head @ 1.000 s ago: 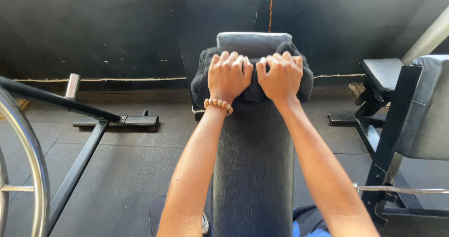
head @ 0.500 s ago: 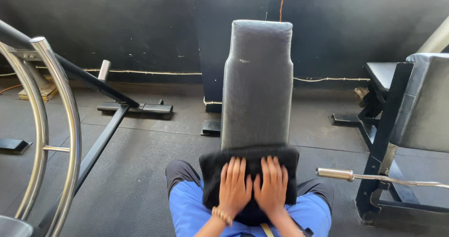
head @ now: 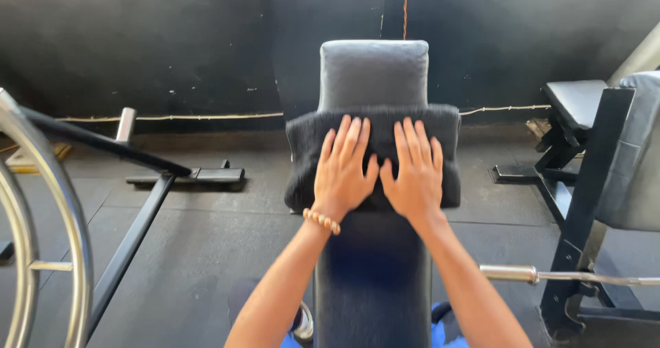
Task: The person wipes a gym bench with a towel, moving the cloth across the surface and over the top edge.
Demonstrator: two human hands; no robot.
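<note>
Dark towel [head: 302, 149] lies across the padded bench [head: 373, 70], both hands, left [head: 342, 173] and right [head: 414, 176], pressed flat, fingers spread.

A gym: padded bench [head: 373, 73], steel bar [head: 543, 276] (rubber-tiled floor [head: 206, 245]), dark walls

We stretch both bare forearms forward, close together. Our left hand [head: 342, 171] and right hand [head: 414, 173] lie palm-down, side by side, thumbs nearly touching, fingers [head: 354, 138] straight and slightly spread, pressing flat. A string of tan round beads [head: 321, 220] circles our left wrist.
</note>
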